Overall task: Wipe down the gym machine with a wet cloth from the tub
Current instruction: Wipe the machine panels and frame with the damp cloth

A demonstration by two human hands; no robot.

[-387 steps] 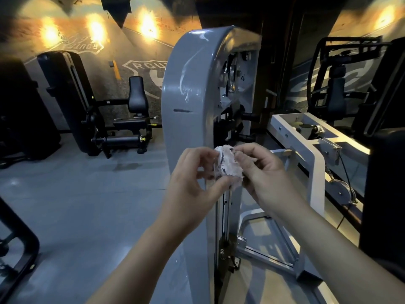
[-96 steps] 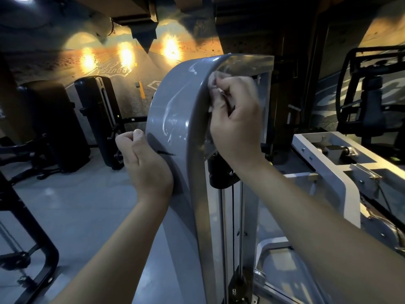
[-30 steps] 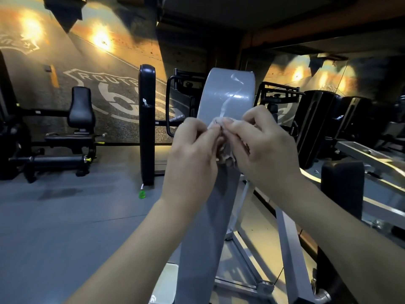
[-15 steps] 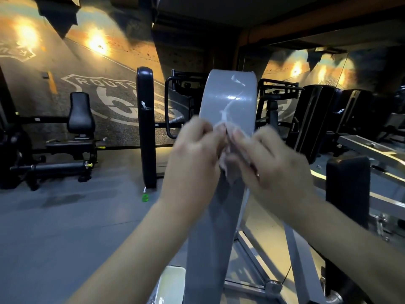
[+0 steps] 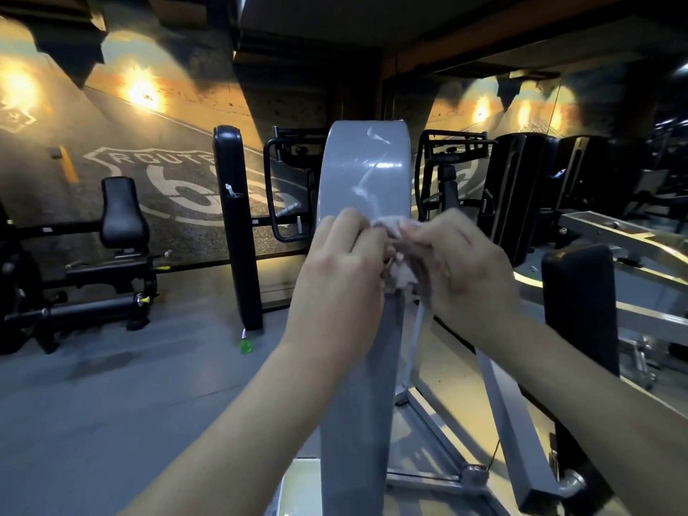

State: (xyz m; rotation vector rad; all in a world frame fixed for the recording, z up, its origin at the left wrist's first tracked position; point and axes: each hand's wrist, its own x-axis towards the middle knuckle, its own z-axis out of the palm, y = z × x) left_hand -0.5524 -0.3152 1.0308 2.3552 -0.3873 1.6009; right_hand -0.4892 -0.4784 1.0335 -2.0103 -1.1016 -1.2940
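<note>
Black seated machine point(image 5: 123, 217) stands left; small green object point(image 5: 245, 346) lies by a black upright pad point(image 5: 238, 225).

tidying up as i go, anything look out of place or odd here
A small green object lies loose on the floor at the foot of the black upright pad. The grey machine cover shows pale streaks near its top, perhaps smears or film.

Head-worn wide-angle view, forward and downward, close to the gym machine point(image 5: 363, 173)

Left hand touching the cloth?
Touching. Head view: left hand pinches the cloth with curled fingers; right hand holds its other side.
</note>
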